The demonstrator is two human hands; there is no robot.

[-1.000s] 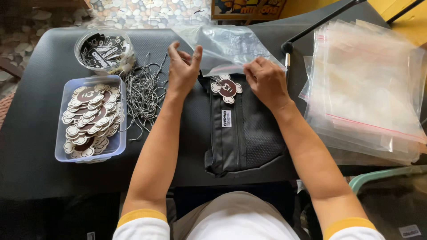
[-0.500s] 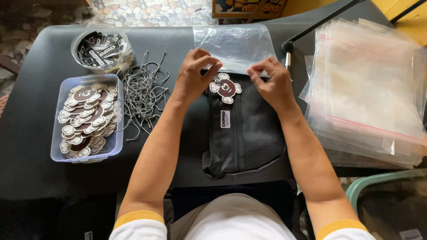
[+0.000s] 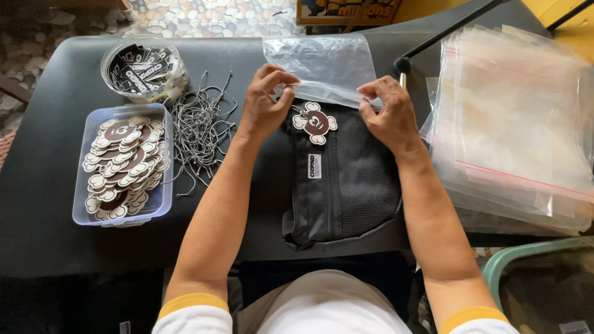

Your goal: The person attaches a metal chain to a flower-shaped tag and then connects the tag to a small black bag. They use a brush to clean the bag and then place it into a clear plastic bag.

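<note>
Both hands, left hand [image 3: 265, 102] and right hand [image 3: 387, 112], pinch the open edge of a clear plastic bag [image 3: 322, 65] (lying flat) just above a black pouch [image 3: 343, 179] on the bench [image 3: 55, 235].

a small home packing workshop: a black tabletop [image 3: 55, 235] on a pebble-mosaic floor [image 3: 204, 15] carries a tub of cut-out charms [image 3: 120, 164], a heap of ball chains [image 3: 198, 127] and a stack of zip bags [image 3: 513, 124].

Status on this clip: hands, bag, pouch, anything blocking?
Left hand and right hand pinch the clear bag at its open edge. Black pouch lies below, outside. Nothing blocking.
</note>
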